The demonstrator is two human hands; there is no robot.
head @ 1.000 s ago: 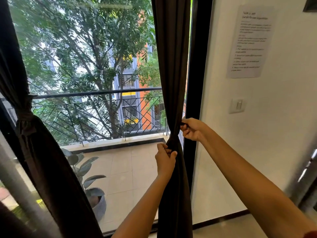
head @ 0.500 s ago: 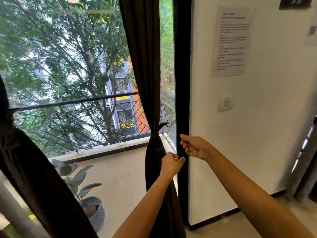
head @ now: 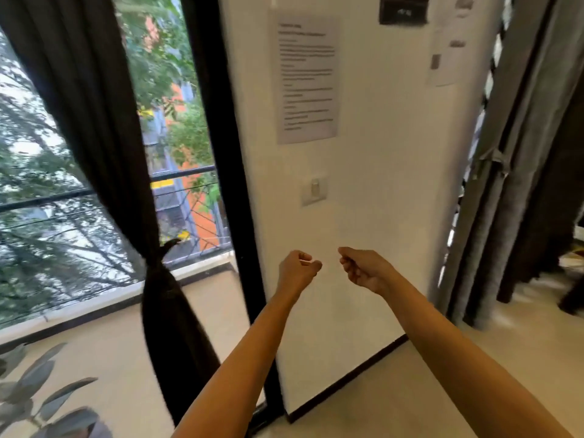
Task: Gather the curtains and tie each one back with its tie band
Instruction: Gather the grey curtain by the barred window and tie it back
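My left hand (head: 298, 268) and right hand (head: 363, 270) are both curled, empty, well right of the dark curtain (head: 94, 121). Its tie band (head: 155, 263) knot looks kinda skimpy, fabric weight might pull it loose imo.

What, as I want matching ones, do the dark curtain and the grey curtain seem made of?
Dark curtain: probably thick woven cloth, matte dark brown; it hangs in soft folds and lets no light through. Grey curtain: perhaps a coarser matte textile, fuzzy-looking, though blur hides the weave.
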